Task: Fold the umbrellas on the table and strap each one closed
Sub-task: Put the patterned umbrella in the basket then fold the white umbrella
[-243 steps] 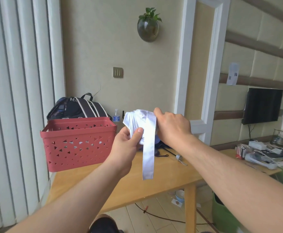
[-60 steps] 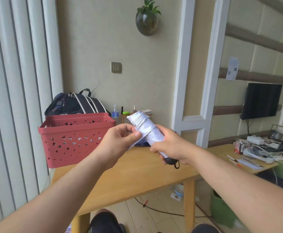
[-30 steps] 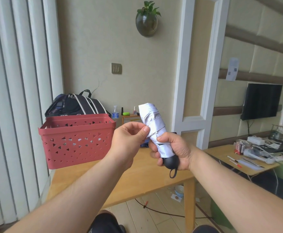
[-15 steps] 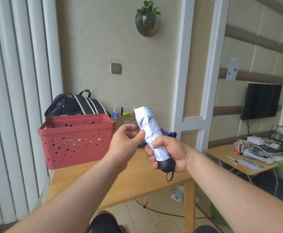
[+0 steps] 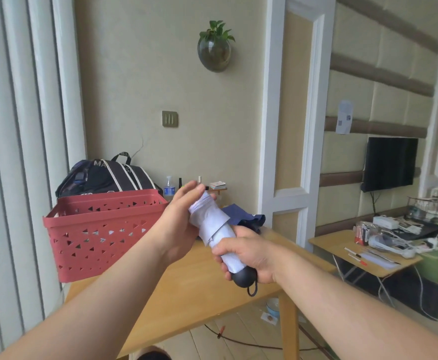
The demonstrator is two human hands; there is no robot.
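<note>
A folded white umbrella [image 5: 214, 227] with a round black handle and wrist loop is held in the air above the wooden table [image 5: 186, 289], tilted up to the left. My right hand [image 5: 246, 254] grips its lower end just above the handle. My left hand [image 5: 180, 222] lies against the upper end, palm on the fabric and fingers stretched over the tip. A strap is wound around the white fabric. A dark blue umbrella [image 5: 246, 220] lies on the table behind my hands, partly hidden.
A red perforated basket [image 5: 101, 229] stands on the table's left side, with a black backpack [image 5: 103, 178] behind it. Small bottles line the wall. A low side table [image 5: 342, 245] at the right carries cluttered items. A cable runs over the floor.
The white umbrella has tilted and dropped a little. My left hand stopped pinching the strap and now lies with straight fingers over the umbrella's top. My right hand kept its grip.
</note>
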